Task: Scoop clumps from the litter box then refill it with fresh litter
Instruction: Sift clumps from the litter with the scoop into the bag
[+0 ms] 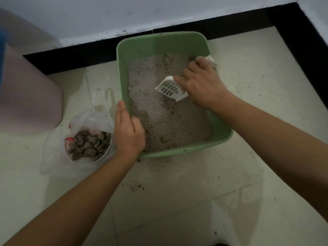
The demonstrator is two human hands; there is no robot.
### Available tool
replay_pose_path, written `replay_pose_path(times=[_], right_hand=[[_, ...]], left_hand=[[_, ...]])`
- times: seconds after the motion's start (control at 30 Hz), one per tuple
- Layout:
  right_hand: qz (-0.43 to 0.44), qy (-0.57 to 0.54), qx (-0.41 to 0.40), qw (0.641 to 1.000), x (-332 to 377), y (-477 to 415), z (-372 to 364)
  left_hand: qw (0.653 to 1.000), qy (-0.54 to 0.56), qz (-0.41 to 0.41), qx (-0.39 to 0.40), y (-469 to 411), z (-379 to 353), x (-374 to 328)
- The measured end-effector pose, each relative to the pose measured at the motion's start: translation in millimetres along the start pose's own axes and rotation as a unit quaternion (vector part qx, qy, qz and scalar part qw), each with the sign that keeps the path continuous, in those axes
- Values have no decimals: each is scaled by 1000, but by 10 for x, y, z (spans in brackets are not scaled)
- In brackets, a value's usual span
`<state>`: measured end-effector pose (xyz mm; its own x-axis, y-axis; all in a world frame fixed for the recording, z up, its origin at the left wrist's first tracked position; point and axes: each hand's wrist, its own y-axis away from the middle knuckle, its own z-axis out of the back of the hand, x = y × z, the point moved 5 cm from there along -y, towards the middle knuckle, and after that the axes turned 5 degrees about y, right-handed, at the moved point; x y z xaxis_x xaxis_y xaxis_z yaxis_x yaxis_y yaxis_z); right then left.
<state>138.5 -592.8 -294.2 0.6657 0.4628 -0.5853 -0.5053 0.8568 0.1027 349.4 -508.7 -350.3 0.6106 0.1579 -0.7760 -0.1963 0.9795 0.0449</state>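
A green litter box [160,41] sits on the tiled floor against the black skirting, holding grey litter [159,119] with a few darker patches. My right hand [200,82] grips the handle of a white slotted scoop [170,88], whose head hangs just above the litter at the box's middle. The scoop's head looks empty. My left hand [128,129] grips the box's left rim near the front corner, thumb inside. Left of the box a clear plastic bag [88,119] stands open with several dark clumps [88,144] in it.
A pinkish container [30,96] stands at the far left beside the bag. Black skirting [291,29] runs along the back wall and down the right side. Litter crumbs [136,187] lie scattered on the pale tiles in front of the box.
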Motion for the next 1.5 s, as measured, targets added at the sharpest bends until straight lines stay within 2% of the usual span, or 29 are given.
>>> replay_pose_path(times=[0.1, 0.17, 0.3, 0.4, 0.47, 0.6, 0.7, 0.73, 0.77, 0.87, 1.03, 1.1, 1.17, 1.3, 1.33, 1.37, 1.5], right_hand=[[76, -72, 0, 995, -60, 25, -56], [93, -145, 24, 985, -7, 125, -107], [100, -225, 104, 964, 219, 336, -297], [64, -288, 130, 947, 258, 388, -390], [31, -369, 164, 915, 356, 426, -417], [-29, -516, 219, 827, 618, 544, -492], [-51, -621, 233, 747, 734, 621, -514], [-55, -631, 229, 739, 777, 628, -504], [-61, -624, 222, 747, 820, 623, -473], [-80, -548, 196, 810, 889, 553, -353], [-96, -528, 168, 827, 690, 472, -364], [-112, -536, 146, 824, 688, 427, -348], [-120, -566, 155, 801, 767, 417, -364], [-115, -677, 176, 706, 708, 482, -435], [-121, -687, 173, 695, 612, 495, -433], [-132, -683, 171, 697, 500, 502, -432], [-162, -613, 160, 757, 110, 485, -403]], left_hand=[[999, 38, 11, -11, -2, 16, 19], [999, 47, 13, -15, 6, 24, 22], [998, 62, 17, -16, 6, 22, 31], [994, 100, 33, -27, 10, 33, 63], [990, 134, 43, -29, 15, 35, 88], [984, 169, 53, -31, -4, 32, 122], [983, 171, 56, -33, -3, 32, 126], [982, 176, 59, -33, -5, 31, 126], [981, 183, 62, -34, -8, 30, 130], [977, 198, 70, -38, -20, 23, 151], [973, 216, 69, -35, -7, 13, 149], [971, 224, 70, -37, -8, 14, 154], [972, 223, 69, -41, -12, 19, 164], [971, 226, 65, -37, -8, 8, 178], [970, 231, 63, -35, -10, 5, 179], [969, 236, 63, -35, -9, 4, 180], [967, 243, 66, -37, 6, 12, 170]])
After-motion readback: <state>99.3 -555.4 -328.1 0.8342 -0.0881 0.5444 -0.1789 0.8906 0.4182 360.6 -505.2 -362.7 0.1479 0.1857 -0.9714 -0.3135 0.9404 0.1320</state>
